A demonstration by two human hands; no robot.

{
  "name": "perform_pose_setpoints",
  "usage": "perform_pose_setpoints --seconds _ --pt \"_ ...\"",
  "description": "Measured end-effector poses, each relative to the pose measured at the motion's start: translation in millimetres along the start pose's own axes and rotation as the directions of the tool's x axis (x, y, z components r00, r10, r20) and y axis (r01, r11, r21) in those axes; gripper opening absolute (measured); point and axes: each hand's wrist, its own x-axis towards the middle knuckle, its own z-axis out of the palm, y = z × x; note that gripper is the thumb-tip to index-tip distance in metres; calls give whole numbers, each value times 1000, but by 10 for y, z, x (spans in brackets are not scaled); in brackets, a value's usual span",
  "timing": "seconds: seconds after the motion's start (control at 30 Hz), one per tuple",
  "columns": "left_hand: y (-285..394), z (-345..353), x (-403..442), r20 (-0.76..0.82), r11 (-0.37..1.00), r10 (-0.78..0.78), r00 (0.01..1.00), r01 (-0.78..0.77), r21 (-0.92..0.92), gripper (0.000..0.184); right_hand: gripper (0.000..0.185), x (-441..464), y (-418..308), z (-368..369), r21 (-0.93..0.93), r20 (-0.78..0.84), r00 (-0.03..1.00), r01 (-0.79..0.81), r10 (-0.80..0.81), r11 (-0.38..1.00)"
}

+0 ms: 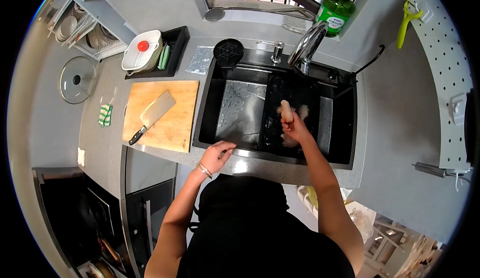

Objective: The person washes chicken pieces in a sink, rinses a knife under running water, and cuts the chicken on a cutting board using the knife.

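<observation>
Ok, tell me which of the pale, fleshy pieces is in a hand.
The long piece gripped by the right hand; the other pieces lie in the sink, ungripped.

We see a plain black garment [240, 233] over the torso, its cloth matte and so dark that few folds show; we cannot tell whether it is a top or an apron. Thin black ties [194, 225] stick out at its left side. Around the left wrist [204, 170] we make out slim, shiny metallic bracelets [204, 169]. Both the left arm [172, 218] and the right arm [322, 178] are bare up to the upper arm.
</observation>
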Motion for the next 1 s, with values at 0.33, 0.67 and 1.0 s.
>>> perform_pose_setpoints --seconds 0.33,0.67,1.0 --pt "-34 30 -36 4 999 -38 999 38 7 18 44 -115 -34 164 -948 -319 906 -304 -280 95" --pt "-57 73 -75 -18 1000 -23 1000 23 -11 17 27 -232 169 -29 -778 -328 926 -378 -189 -502" --pt "-135 52 -144 -36 1000 -10 999 10 4 18 41 -316 -150 162 -300 -284 954 -179 91 937"
